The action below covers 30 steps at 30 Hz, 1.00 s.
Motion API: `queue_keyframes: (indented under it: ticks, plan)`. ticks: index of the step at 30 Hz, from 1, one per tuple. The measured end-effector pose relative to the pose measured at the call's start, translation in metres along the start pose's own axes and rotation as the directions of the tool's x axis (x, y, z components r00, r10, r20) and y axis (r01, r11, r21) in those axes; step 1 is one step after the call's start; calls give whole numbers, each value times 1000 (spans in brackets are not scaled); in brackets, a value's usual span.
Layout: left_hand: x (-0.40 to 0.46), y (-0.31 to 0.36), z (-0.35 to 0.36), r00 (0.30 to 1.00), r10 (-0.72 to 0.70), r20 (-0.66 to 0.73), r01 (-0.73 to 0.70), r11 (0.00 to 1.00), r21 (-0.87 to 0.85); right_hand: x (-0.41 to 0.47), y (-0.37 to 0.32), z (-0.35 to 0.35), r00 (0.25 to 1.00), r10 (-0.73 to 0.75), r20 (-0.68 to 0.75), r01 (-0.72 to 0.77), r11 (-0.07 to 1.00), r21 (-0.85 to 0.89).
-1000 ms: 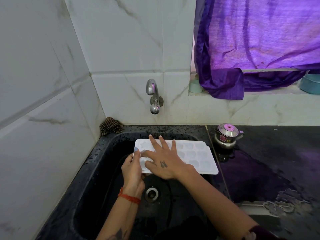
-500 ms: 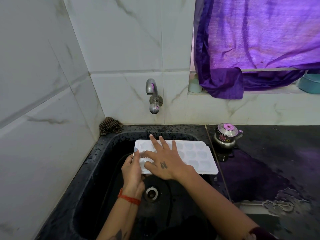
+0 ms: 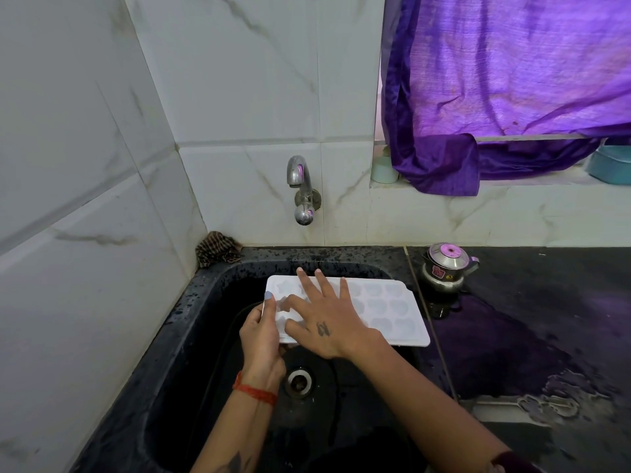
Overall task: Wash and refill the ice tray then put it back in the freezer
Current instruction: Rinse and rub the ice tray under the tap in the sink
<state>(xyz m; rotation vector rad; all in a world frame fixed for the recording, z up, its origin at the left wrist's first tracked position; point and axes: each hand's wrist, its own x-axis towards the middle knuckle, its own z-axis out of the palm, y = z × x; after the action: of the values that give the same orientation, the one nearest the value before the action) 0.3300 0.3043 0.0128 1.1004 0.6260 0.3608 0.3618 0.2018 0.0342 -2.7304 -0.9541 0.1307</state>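
White ice tray (image 3: 386,308), left hand (image 3: 261,331) gripping

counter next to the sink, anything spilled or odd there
Yes. The black counter right of the sink is wet: a thin film of water spreads across it, with a ragged edge near the front right. A small steel kettle stands in it. Nothing looks broken or tipped over.
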Motion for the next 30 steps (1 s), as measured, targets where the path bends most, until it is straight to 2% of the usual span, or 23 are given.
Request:
queue_keyframes:
  ticks: [5,10,15,19,23,30]
  plan:
    - [2,0,-2,1000,6,-18,-6,1000,-15,-4,6,-5,999,-43,5,42,993,112]
    - [7,4,-6,998,-5,-59,4,1000,-22,-12,19,-6,994,-53,-95,67,986,151]
    - [16,10,-6,996,-6,-88,5,1000,-14,-25,45,-2,968,39,-247,19,973,228]
    - [19,18,-5,994,12,-111,-15,1000,-22,-35,65,-3,920,148,-363,-42,958,285]
    - [20,24,-3,993,20,-120,-24,999,-29,-41,84,-6,898,248,-364,-131,939,317]
    - [25,27,-4,991,13,-133,-20,998,-52,-45,102,-1,837,352,-419,-196,908,371]
